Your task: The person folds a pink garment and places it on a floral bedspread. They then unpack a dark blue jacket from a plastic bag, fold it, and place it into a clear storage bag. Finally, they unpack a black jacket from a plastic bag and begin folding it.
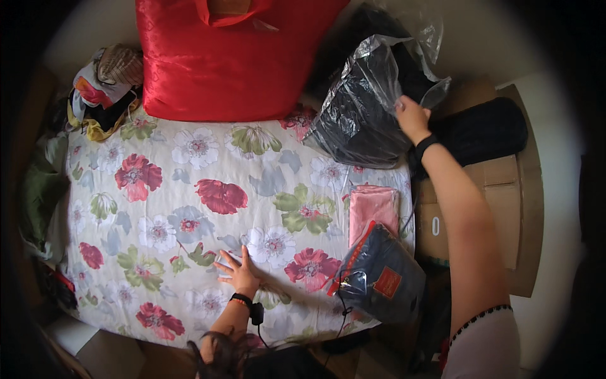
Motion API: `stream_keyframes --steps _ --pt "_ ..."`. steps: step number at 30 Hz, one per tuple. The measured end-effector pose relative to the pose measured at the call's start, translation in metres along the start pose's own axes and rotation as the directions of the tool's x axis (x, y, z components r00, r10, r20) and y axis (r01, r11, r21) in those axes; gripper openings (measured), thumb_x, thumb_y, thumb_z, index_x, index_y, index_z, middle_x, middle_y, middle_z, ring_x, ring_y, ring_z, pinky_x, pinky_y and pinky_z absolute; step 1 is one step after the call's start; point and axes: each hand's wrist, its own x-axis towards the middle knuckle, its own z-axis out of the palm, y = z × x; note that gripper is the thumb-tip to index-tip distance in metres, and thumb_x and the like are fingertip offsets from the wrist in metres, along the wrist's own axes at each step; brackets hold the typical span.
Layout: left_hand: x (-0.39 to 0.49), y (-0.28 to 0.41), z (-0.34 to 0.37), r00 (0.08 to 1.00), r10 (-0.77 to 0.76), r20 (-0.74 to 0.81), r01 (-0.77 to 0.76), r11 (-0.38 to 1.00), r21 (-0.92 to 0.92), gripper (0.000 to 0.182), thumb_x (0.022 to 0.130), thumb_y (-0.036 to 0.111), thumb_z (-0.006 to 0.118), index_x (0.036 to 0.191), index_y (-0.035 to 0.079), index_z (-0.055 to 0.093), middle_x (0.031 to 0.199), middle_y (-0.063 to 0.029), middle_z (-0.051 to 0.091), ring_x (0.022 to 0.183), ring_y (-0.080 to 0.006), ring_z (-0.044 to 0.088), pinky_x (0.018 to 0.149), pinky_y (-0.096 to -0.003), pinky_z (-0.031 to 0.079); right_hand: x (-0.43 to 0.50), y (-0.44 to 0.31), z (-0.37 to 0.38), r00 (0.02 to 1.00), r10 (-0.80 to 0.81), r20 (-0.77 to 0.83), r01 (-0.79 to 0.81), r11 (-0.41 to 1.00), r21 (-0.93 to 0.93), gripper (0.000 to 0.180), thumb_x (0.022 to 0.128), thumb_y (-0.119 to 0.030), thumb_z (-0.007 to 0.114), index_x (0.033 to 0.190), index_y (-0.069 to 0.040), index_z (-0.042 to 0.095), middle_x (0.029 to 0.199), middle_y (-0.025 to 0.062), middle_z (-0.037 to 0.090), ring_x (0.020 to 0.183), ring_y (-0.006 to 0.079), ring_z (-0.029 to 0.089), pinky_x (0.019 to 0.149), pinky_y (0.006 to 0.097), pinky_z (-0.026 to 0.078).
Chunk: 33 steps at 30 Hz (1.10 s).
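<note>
My right hand [413, 118] grips the edge of a clear plastic bag [362, 109] with dark contents, at the upper right of the bed. My left hand [240, 274] rests with spread fingers on the flowered bedsheet [189, 189], near its front edge. To the right lie a folded pink cloth in clear wrap [374, 206] and, partly over it, a dark item in a clear pouch [383, 275] with a red edge and a red label. A big shiny red bag [222, 71] with a handle stands at the back.
A pile of clothes [106, 90] sits at the back left corner, and a green cloth [45, 189] hangs along the left side. Beyond the bed's right edge are cardboard boxes [497, 208] with a dark rolled item [483, 128] on them. A thin cord [342, 293] crosses the pouch.
</note>
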Motion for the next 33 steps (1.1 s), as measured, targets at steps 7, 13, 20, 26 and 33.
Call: stream_keyframes --steps 7,13,20,26,33 --pt "-0.001 -0.004 0.007 0.999 0.019 -0.047 -0.02 1.0 -0.024 0.115 0.065 0.011 0.083 0.158 0.043 0.023 0.166 -0.0239 -0.014 0.146 -0.0626 -0.013 0.102 -0.0856 0.017 -0.154 -0.062 -0.033 0.904 -0.401 -0.147 0.402 0.915 -0.027 0.005 0.088 -0.011 0.062 0.091 -0.01 0.065 0.083 0.0043 0.065 0.086 0.0249 0.061 0.082 0.042 0.037" --pt "-0.003 -0.006 0.009 0.999 0.028 -0.044 -0.028 1.0 -0.011 0.116 0.067 0.009 0.082 0.159 0.044 0.019 0.166 -0.0228 -0.016 0.146 -0.0622 -0.012 0.101 -0.0851 0.019 -0.224 -0.117 -0.11 0.857 -0.446 -0.257 0.474 0.878 0.059 0.009 0.083 -0.008 0.062 0.09 -0.009 0.068 0.079 0.0033 0.062 0.081 0.0226 0.061 0.077 0.0384 0.038" --pt "-0.004 -0.034 0.004 0.985 0.164 0.06 -0.158 0.982 -0.099 0.135 0.056 0.03 0.098 0.159 0.047 0.013 0.167 -0.0185 -0.017 0.147 -0.0599 -0.01 0.1 -0.0848 0.024 -0.28 -0.195 -0.142 0.879 -0.369 -0.303 0.451 0.849 0.274 0.012 0.076 -0.003 0.062 0.082 -0.01 0.069 0.073 0.0051 0.061 0.077 0.0249 0.061 0.076 0.0387 0.039" --pt "-0.017 -0.167 -0.076 0.735 0.668 -0.116 -0.617 0.587 -0.525 0.12 0.072 0.015 0.089 0.162 0.007 0.01 0.163 -0.0207 0.029 0.151 -0.0343 0.028 0.121 -0.0376 0.027 -0.305 -0.284 -0.175 0.87 -0.33 -0.367 0.463 0.805 0.372 0.012 0.074 -0.002 0.063 0.079 -0.011 0.069 0.07 0.0044 0.059 0.074 0.0259 0.059 0.074 0.0394 0.038" --pt "-0.14 -0.252 -0.255 0.877 0.435 -0.207 -0.443 0.562 -0.698 0.095 0.085 0.014 0.078 0.161 0.023 0.022 0.153 -0.0155 0.044 0.139 -0.0332 0.043 0.107 -0.0507 0.041 -0.396 -0.378 -0.217 0.886 -0.42 -0.198 0.461 0.744 0.484 0.013 0.079 -0.006 0.06 0.079 -0.014 0.07 0.071 0.0014 0.054 0.076 0.0213 0.056 0.077 0.0379 0.039"
